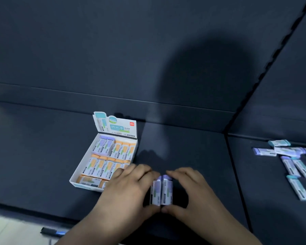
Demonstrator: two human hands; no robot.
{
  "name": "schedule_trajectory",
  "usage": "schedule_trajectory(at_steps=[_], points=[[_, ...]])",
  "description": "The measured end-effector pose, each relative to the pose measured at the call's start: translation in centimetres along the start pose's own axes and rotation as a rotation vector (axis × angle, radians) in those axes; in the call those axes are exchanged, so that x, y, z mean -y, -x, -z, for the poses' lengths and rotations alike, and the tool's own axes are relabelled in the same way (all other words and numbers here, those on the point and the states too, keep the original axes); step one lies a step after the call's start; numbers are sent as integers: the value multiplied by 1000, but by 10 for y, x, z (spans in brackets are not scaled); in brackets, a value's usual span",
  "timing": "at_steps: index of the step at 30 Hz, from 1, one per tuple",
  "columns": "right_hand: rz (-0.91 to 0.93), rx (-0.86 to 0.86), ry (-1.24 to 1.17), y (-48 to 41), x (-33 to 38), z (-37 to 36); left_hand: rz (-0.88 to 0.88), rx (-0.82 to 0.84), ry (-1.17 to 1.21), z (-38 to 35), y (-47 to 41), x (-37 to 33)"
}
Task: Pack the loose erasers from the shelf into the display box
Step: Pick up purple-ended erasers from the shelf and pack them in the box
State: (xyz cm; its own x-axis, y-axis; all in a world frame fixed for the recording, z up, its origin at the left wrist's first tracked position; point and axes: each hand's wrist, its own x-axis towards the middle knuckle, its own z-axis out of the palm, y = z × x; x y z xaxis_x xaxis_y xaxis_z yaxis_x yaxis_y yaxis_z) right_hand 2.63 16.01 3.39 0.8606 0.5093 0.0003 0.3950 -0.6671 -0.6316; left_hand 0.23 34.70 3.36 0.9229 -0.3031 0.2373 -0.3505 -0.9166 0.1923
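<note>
A white display box (74,179) with an upright printed lid sits on the dark shelf, left of centre. It holds rows of orange erasers and two purple ones at its back left. Right of the box, my left hand (127,190) and my right hand (189,191) hold two purple erasers (161,190) side by side between them, fingers at the top ends and thumbs at the bottom ends. My left hand covers the box's front right corner. Several loose purple and teal erasers (290,167) lie scattered on the shelf at the far right.
The dark shelf (34,156) has a back wall and a vertical divider seam (237,174) between the hands and the loose erasers. A blue-and-black pen (54,232) lies on the pale floor below the shelf's front edge.
</note>
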Motion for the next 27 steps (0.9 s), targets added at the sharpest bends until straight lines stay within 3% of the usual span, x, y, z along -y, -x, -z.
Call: schedule_trajectory(at_steps=[4,11,19,27], points=[[14,-54,-5,-10,3,-1,91,-59,-30,18,-4,21],[-25,-96,14,-27,27,-18,216,30,-95,35,-7,85],[-194,-332,98,-69,78,-60,0,135,53,47,-15,151],[-290,-320,332,-107,111,-69,-146,123,156,37,-27,167]])
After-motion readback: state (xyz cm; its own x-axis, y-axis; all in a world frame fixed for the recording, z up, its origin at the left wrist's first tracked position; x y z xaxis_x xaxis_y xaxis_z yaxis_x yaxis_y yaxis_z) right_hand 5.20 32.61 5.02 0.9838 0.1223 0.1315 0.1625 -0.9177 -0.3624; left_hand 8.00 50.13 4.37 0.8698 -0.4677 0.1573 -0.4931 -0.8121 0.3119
